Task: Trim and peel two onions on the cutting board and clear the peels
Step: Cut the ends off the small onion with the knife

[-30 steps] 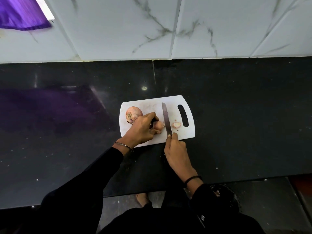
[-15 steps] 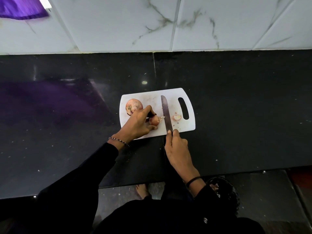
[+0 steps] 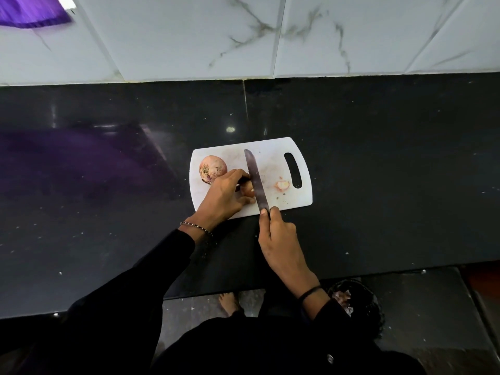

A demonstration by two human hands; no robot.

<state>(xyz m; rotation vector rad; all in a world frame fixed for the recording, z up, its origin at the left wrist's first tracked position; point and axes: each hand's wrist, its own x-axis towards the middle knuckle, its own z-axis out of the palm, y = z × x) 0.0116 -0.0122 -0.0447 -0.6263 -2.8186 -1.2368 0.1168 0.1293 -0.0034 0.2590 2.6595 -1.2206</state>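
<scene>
Head view: left hand (image 3: 224,196) clamped over onion (image 3: 247,191) on cutting board (image 3: 270,158); right hand (image 3: 276,234) wrapped round knife (image 3: 255,180), blade against onion beside left fingertips (image 3: 243,174). Second onion (image 3: 213,169), unpeeled, just beyond left hand. Risk: slip off round skin into fingertips.

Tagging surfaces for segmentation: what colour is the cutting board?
White, with faint pinkish stains; the cutting board shows best in the head view, the only one.

Glossy black counter (image 3: 378,158) — white marble-veined wall tiles (image 3: 189,36) behind.
</scene>
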